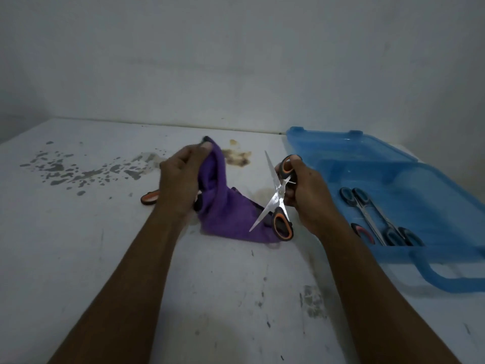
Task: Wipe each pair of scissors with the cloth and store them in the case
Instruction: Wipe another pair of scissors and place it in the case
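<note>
My left hand (181,177) grips the upper end of a purple cloth (225,219), whose lower part lies bunched on the table. My right hand (304,190) holds a pair of orange-and-black-handled scissors (278,195) by the upper handle loop, above the table. Its blades are spread wide open in a cross. Another orange-handled pair (150,197) lies on the table, mostly hidden behind my left wrist. To the right stands the open blue transparent case (425,195), with several dark-handled scissors (378,216) lying in it.
The white table (78,253) is scuffed, with dark splatter (76,172) at the left and a brown stain (237,156) behind the cloth. A white wall rises behind. The case's handle (441,274) points toward me at the right.
</note>
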